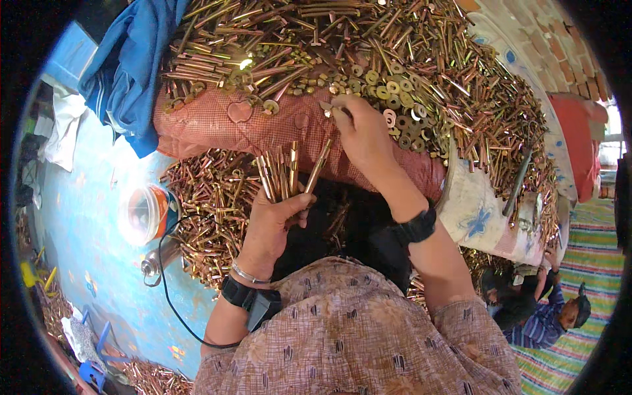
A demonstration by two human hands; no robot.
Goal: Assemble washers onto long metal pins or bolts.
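Several brassy anchor bolts (291, 168) stand up in a fanned bunch from my left hand (273, 217), which is closed round their lower ends. One of them leans to the right, apart from the rest, by the thumb. My right hand (362, 131) reaches to the near edge of the pile, its fingertips pinched together at a small shiny metal piece (327, 113), too small to tell its kind. Close to these fingers lie small nuts (316, 83) and a heap of flat washers (395, 89). Beneath both is a red checked cloth bulge (217, 122).
Long bolts (454, 72) cover the far surface, with more bolts (210, 224) heaped left of my lap. A blue cloth (135, 66) hangs at far left. A clear tub (148, 214) and a metal bottle (160, 260) with a cable are left. Another person (550, 313) sits at lower right.
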